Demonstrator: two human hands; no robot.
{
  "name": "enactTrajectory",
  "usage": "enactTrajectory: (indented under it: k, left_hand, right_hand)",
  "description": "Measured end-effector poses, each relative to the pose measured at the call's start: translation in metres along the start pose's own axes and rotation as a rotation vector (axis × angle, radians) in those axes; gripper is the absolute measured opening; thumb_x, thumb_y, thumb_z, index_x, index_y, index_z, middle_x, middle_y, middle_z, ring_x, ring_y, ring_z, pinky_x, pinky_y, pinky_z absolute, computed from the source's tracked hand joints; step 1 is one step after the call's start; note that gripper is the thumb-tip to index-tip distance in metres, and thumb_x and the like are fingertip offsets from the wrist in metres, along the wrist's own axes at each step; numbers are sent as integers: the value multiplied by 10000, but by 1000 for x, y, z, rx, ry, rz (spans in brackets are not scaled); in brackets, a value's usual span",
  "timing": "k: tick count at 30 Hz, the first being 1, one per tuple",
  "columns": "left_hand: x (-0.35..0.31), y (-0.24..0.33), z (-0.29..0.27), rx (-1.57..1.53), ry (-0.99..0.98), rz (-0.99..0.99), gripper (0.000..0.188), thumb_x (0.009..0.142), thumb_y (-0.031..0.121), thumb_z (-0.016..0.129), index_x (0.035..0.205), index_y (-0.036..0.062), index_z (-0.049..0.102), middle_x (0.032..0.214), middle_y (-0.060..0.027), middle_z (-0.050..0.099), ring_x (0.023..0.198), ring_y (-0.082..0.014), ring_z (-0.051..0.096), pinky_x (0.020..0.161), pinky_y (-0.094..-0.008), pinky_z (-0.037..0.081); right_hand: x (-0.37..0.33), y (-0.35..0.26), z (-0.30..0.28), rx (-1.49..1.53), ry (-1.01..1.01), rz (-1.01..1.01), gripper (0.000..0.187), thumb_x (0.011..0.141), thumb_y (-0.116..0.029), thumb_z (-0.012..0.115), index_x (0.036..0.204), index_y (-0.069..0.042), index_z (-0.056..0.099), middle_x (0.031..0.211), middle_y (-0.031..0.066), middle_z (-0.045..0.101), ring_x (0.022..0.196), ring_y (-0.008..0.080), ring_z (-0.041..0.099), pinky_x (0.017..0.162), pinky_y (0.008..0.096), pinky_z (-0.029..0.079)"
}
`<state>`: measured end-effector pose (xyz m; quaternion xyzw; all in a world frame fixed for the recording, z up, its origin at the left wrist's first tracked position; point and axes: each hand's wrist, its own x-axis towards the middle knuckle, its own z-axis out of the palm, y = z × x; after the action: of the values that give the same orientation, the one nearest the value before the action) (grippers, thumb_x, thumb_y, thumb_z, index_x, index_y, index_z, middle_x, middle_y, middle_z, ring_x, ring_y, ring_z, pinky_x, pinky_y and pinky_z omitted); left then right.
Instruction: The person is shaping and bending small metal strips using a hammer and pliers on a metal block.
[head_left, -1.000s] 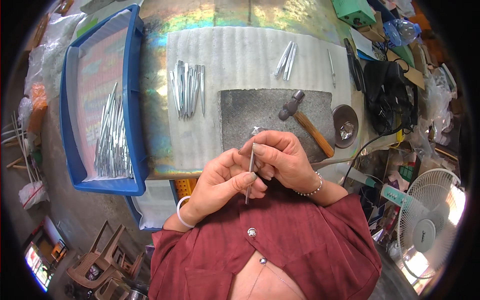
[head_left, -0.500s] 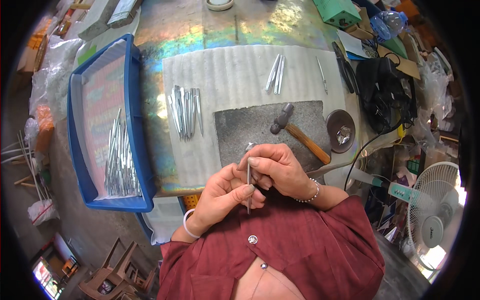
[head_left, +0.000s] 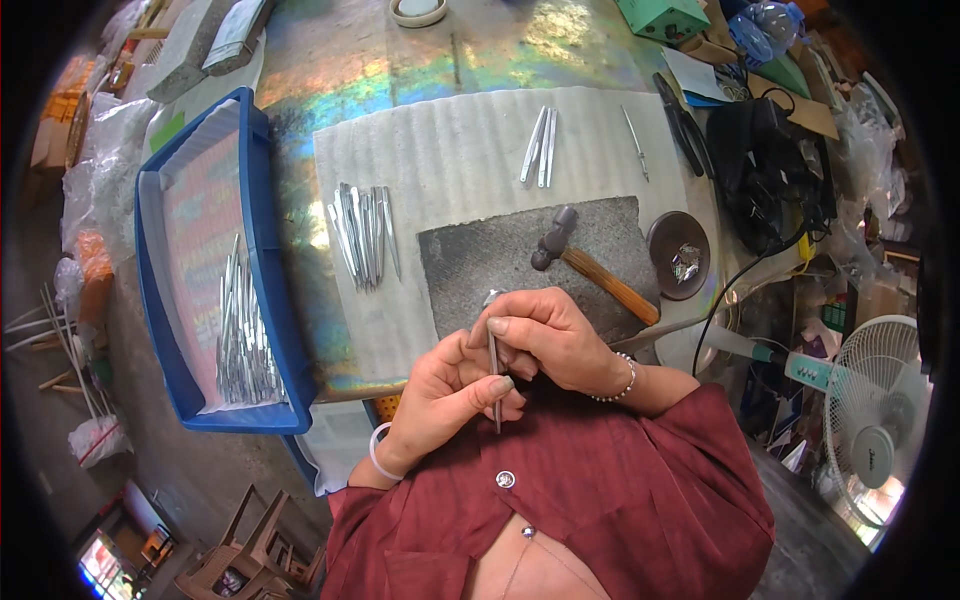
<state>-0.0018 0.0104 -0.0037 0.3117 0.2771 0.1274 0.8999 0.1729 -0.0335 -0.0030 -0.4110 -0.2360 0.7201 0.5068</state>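
A slim silver metal rod [head_left: 494, 358] stands upright in the picture, held between both hands over the table's near edge. My left hand [head_left: 445, 390] pinches its lower part between thumb and fingers. Higher up, my right hand [head_left: 555, 335] grips it with thumb and forefinger, and a small shiny tip pokes out above those fingers. Just beyond the hands lies a dark grey pad [head_left: 470, 250], bearing a ball-peen hammer [head_left: 605, 280] with a wooden handle. Several similar rods [head_left: 365, 235] lie bunched to the left on the white foam sheet [head_left: 420, 140].
On the left, a blue tray [head_left: 262, 190] holds many silver rods [head_left: 245, 340]. A few flat metal pieces [head_left: 538, 148] and one thin tool [head_left: 635, 143] lie farther back. A round brown dish [head_left: 665, 250] with metal bits is at right, near a black bag [head_left: 755, 180] and a fan [head_left: 875, 430].
The view has shifted slightly. Both hands keep their hold on the rod, with hardly any movement between them.
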Motion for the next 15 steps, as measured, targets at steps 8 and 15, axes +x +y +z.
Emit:
enactTrajectory:
  k: [8, 15]
  left_hand:
    - [2, 0, -2, -8, -41, 0, 272, 911, 30, 548, 1156, -10, 438, 1052, -151, 614, 826, -172, 657, 730, -292, 558]
    - [4, -1, -3, 12, -58, 8, 268, 912, 28, 543, 1152, -12, 431, 1048, -154, 614, 818, -179, 658, 720, -288, 555]
  right_hand:
    - [-1, -3, 1, -62, 22, -21, 208, 936, -87, 444, 929, 27, 618, 593, -36, 492, 478, 21, 388, 440, 186, 314]
    - [0, -2, -2, -42, 6, -20, 211, 934, -89, 443, 930, 26, 620, 591, -34, 494, 477, 20, 390, 440, 186, 314]
